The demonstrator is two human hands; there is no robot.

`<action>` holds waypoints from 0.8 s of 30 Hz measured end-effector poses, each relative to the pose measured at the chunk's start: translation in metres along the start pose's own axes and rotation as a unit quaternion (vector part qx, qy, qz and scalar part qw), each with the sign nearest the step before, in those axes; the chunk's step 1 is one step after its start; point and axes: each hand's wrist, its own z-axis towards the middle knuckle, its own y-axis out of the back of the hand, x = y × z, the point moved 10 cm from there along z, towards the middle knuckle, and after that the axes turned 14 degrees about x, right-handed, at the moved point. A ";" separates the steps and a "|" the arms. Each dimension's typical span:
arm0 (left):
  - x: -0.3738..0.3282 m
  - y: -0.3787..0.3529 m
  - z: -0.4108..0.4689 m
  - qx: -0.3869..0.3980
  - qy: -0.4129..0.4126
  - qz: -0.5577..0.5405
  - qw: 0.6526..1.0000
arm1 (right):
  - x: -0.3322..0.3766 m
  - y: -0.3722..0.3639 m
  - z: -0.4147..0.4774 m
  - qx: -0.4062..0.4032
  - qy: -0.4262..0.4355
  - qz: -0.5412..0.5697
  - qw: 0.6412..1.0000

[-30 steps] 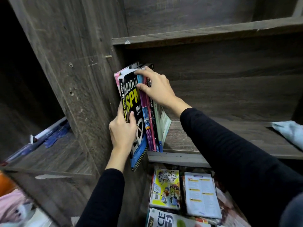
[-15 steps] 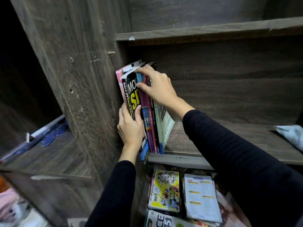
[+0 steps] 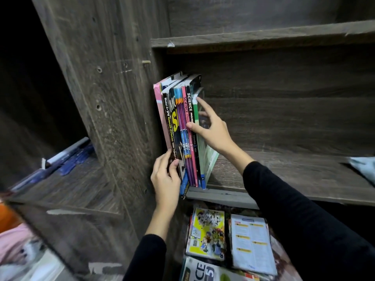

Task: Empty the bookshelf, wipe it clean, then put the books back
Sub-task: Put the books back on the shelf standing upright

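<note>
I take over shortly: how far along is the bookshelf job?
Apparently done: emptying and wiping; the cloth lies aside on the shelf, a row of books stands at its left end. In hand: left hand grips the black Modul A+ SPM book, right hand presses the green book. Left: yellow book, white-paged book and Science book lying below.

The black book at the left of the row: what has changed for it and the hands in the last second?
The left hand, gripping it low, has pushed the black book up and back into the row. The right hand left the books' tops and now presses the green book at the row's right end. Shelf and books lying below stayed.
</note>
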 end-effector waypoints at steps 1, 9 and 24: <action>0.003 0.001 0.001 -0.011 0.023 -0.015 1.000 | -0.001 0.001 0.000 0.002 -0.002 -0.001 1.000; 0.025 -0.016 0.014 -0.023 0.138 -0.088 0.986 | -0.013 -0.006 0.003 0.060 -0.022 0.023 0.998; 0.013 -0.019 0.019 -0.029 0.184 0.060 0.981 | -0.015 -0.011 0.004 0.057 -0.011 0.032 0.998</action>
